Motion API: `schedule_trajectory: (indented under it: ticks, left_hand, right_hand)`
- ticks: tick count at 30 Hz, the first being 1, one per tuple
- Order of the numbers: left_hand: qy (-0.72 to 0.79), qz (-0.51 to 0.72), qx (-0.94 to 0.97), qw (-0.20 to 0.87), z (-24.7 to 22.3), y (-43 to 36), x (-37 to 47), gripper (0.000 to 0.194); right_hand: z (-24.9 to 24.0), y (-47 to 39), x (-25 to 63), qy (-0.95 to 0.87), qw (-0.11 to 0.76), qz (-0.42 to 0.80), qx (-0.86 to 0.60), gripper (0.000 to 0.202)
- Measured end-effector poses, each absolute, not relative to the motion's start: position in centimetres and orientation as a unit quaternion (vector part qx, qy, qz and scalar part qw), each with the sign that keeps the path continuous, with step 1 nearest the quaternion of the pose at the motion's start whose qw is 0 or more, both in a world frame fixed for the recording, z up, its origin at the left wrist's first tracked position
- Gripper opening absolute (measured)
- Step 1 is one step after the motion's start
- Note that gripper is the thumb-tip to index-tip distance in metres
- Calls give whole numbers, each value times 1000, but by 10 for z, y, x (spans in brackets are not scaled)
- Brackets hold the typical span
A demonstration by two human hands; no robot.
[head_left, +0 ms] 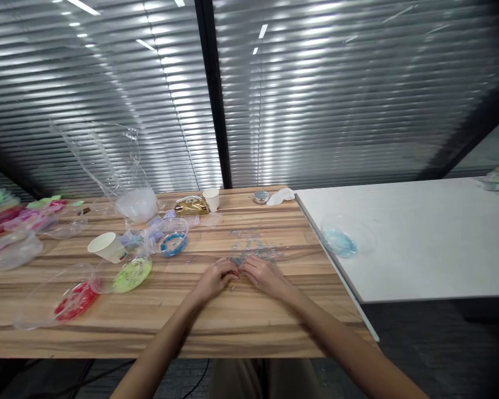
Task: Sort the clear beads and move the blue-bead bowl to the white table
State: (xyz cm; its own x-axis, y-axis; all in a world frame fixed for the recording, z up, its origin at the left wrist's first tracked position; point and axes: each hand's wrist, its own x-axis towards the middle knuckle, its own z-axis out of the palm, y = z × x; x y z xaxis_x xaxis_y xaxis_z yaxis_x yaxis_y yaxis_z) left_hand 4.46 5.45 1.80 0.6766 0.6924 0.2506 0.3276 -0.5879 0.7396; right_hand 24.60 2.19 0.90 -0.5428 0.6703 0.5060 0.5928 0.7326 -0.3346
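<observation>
Small clear and bluish bead-like pieces (255, 244) lie scattered on the wooden table, just beyond my fingertips. My left hand (217, 278) rests at the near edge of this scatter, its fingers curled and pinched together. Close beside it, my right hand (263, 275) has its fingers bent and pressed together over the nearest pieces. The two sets of fingertips almost meet. Whatever they pinch is too small and too covered to make out. A few loose pieces lie on the wood just below the hands.
Left of my hands are clear round containers holding blue (173, 244), yellow-green (133, 275) and red (75, 301) contents. Paper cups (108, 247), a gold packet (191, 206) and a clear bag (137, 204) stand behind. A light-blue container (341, 243) sits on the white table (424, 244) at right.
</observation>
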Motion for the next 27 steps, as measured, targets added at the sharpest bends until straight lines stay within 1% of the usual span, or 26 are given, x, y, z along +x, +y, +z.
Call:
schedule_trajectory:
  ticks: [7,13,16,20,24,27]
  left_hand:
    - [307,304,829,355,15,48,46,13]
    - [384,417,720,400,24,57,61,13]
    - [411,460,645,451,23,72,82,20]
    - [412,473,565,536,18,82,104,28]
    - [394,474,487,619,14,79,105,28]
    - [373,463,431,679,16,78,99,24]
  right_hand:
    - [10,22,245,-853,349,100,-375,16]
    - [12,24,241,-771,445,172,-421,14]
    - [11,28,240,-723,488,204,-445,14]
    - [8,32,243,-676,527,229,-461,16]
    - [10,32,244,-650,554,233,-466,17]
    - [15,29,245,-649,562,221,-462,15]
